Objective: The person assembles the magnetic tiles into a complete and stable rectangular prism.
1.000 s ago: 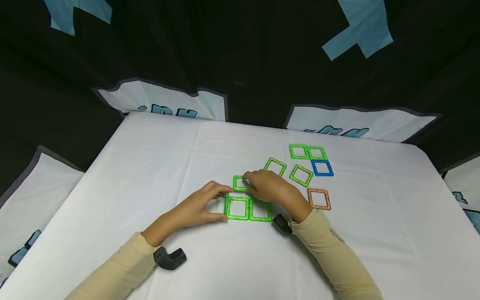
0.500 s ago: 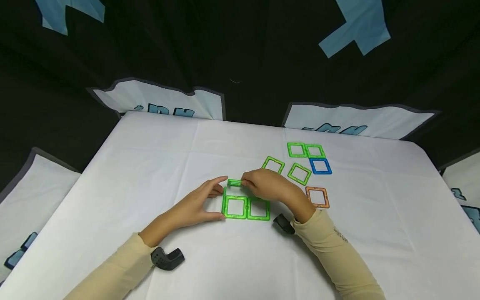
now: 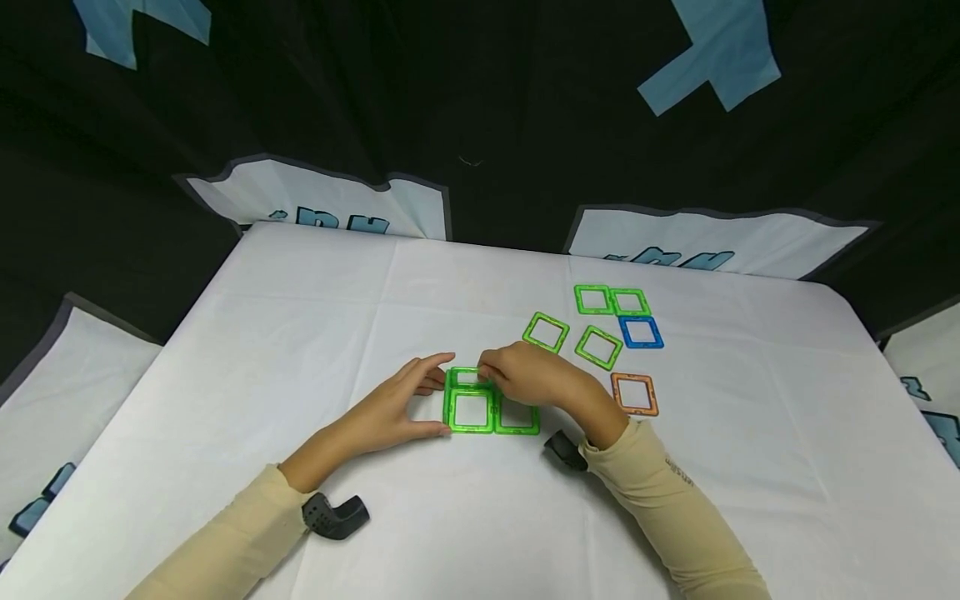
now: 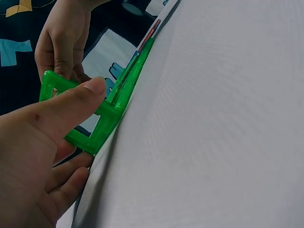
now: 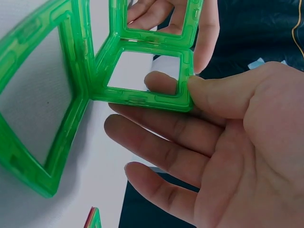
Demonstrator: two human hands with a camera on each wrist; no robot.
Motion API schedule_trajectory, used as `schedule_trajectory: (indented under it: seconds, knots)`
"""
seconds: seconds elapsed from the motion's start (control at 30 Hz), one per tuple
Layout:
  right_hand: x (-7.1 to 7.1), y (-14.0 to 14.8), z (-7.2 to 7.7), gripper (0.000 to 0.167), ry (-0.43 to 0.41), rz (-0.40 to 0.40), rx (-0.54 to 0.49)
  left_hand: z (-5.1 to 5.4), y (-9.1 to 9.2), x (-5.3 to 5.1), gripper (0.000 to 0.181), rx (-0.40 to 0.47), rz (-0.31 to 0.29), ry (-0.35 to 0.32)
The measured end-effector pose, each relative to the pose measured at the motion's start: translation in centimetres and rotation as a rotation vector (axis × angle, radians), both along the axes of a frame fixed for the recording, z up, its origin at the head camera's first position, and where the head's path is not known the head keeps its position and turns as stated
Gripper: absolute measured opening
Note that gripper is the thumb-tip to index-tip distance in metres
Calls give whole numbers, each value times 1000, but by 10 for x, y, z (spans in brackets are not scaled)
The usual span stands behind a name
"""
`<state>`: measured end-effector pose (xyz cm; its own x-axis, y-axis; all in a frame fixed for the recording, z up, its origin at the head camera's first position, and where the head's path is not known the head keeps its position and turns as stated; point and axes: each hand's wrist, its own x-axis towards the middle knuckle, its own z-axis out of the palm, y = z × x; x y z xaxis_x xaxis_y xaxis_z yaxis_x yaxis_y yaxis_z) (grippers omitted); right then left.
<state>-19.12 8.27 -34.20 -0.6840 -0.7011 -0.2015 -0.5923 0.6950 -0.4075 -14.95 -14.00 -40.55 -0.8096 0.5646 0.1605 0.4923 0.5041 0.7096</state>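
at nine o'clock from the paired green squares (image 3: 494,413), the left hand (image 3: 393,415) spreads wide; at one, the right hand (image 3: 527,372) pinches a green frame (image 5: 142,98).

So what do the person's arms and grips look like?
Beige left sleeve, no markings visible; beige right sleeve, small dark lettering on the forearm. Curved black unit at the left wrist, another black unit at the right. Left grip and right grip bare; no cables seen.
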Motion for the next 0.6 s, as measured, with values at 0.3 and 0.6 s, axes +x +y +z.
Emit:
schedule_trajectory:
  seconds: [0.3, 0.6]
  knots:
    - [0, 0, -3, 16, 3, 0, -8, -1, 0, 0, 85, -4, -6, 6]
    - [-2, 2, -2, 23, -10, -8, -26, -1, 0, 1, 82, -7, -14, 24]
